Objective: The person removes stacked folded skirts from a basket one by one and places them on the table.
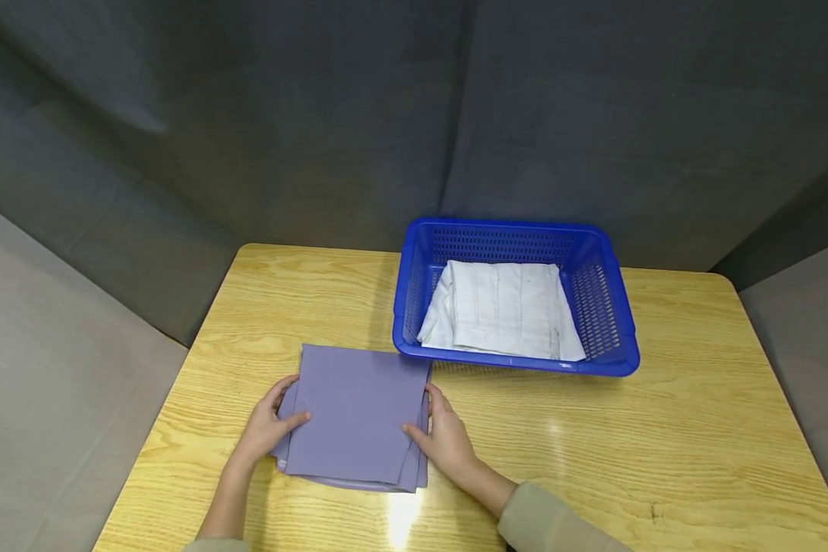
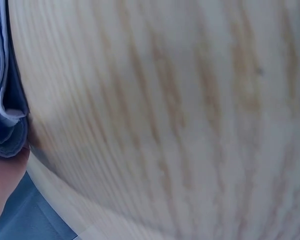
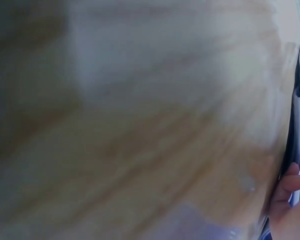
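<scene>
A folded purple cloth (image 1: 359, 414) lies in stacked layers on the wooden table, its lower layers showing past the top one at the sides and near edge. My left hand (image 1: 265, 425) grips its left side, thumb on top and fingers at the edge. On the opposite side my right hand (image 1: 448, 441) holds the right edge, also with the thumb above. Rolled folds of the cloth (image 2: 10, 130) show at the edge of the left wrist view. In the right wrist view, the fingers (image 3: 290, 187) pinch the layered edge. The fingertips under the cloth are hidden.
A blue plastic basket (image 1: 624, 322) stands at the back of the table (image 1: 697, 429), its near left corner close to the cloth's far right corner. Inside lies a folded white cloth (image 1: 507, 307). Dark grey curtains (image 1: 331, 123) hang behind the table.
</scene>
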A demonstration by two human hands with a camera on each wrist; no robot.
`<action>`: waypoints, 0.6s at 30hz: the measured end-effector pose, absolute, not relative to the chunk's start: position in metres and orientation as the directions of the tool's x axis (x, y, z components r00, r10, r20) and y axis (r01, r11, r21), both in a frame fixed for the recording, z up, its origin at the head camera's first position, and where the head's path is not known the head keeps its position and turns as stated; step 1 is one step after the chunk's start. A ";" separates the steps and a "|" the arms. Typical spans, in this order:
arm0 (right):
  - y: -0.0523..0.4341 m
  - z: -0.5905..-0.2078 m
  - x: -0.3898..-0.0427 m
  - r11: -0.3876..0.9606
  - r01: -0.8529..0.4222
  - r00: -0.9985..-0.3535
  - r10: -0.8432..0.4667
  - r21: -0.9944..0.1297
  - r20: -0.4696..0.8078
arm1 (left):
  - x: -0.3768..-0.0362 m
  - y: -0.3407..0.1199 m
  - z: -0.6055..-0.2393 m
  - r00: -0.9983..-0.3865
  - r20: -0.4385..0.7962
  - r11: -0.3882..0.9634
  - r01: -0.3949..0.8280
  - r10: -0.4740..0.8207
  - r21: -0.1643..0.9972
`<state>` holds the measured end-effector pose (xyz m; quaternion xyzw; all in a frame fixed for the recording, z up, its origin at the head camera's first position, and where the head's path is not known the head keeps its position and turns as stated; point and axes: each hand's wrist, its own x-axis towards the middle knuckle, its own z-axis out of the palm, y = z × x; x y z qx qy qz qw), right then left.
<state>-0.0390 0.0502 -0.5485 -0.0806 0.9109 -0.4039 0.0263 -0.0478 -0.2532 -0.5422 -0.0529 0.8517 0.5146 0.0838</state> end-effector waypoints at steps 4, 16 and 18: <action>0.052 -0.548 -0.039 0.663 -0.137 -0.983 -0.184 -0.736 0.017 | -0.048 -0.253 -0.543 -0.978 -0.210 0.458 -0.187 0.000 0.869; 0.057 -0.542 -0.038 0.699 -0.153 -0.976 -0.218 -0.699 -0.005 | -0.047 -0.248 -0.543 -0.982 -0.188 0.501 -0.171 -0.016 0.849; 0.059 -0.541 -0.039 0.713 -0.163 -0.975 -0.224 -0.682 -0.002 | -0.046 -0.246 -0.542 -0.985 -0.170 0.526 -0.156 -0.022 0.836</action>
